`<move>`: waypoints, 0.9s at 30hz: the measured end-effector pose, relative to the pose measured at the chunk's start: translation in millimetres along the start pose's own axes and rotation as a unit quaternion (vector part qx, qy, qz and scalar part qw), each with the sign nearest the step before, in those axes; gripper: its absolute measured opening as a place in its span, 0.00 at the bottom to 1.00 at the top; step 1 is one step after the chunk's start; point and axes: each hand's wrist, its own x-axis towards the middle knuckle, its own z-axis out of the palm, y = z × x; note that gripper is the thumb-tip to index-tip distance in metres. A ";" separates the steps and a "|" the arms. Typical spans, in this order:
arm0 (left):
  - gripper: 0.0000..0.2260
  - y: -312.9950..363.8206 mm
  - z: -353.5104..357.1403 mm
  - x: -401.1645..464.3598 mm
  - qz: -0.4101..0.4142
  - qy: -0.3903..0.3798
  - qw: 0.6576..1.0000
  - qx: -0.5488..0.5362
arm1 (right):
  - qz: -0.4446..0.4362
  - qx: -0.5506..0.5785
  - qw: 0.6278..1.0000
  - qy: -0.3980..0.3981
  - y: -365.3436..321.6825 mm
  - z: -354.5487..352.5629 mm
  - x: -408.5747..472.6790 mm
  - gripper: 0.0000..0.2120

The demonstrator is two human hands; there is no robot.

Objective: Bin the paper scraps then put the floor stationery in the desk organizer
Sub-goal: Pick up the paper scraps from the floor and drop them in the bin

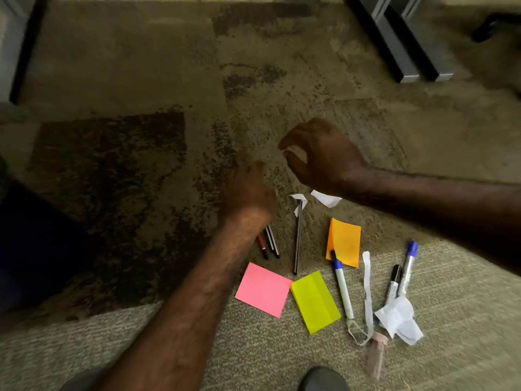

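Note:
My left hand (248, 190) hangs low over the carpet above two thin pens (267, 245); its fingers point away and are hidden. My right hand (318, 153) hovers further out, thumb and forefinger curved with a small gap and nothing plainly between them. White paper scraps (327, 198) lie under my right wrist, and one scrap (298, 199) lies at the top of a long dark pen (298, 238). A paper strip (366, 289) and a crumpled scrap (399, 320) lie at the right. Pink (263, 289), yellow (315, 301) and orange (344, 241) sticky pads lie on the floor among three markers (342, 289) (394, 283) (408, 266).
Patterned carpet covers the floor. Grey furniture legs (394, 43) stand at the top right, with a dark chair base (490, 26) beyond them. A shoe tip (324, 379) shows at the bottom edge. A blurred pinkish object (376, 354) lies near the strip.

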 end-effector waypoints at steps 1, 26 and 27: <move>0.22 2.0 10.6 1.5 0.005 -0.006 1.000 -0.004 | 0.002 -0.004 1.000 -0.003 5.9 2.4 -4.8 0.10; 0.18 11.0 100.5 28.6 0.093 -0.092 0.991 -0.035 | 0.162 -0.007 0.949 -0.271 84.7 72.1 -62.9 0.29; 0.17 10.4 101.2 29.9 0.096 -0.090 0.991 -0.034 | 0.160 -0.008 0.950 -0.267 85.1 73.2 -63.1 0.29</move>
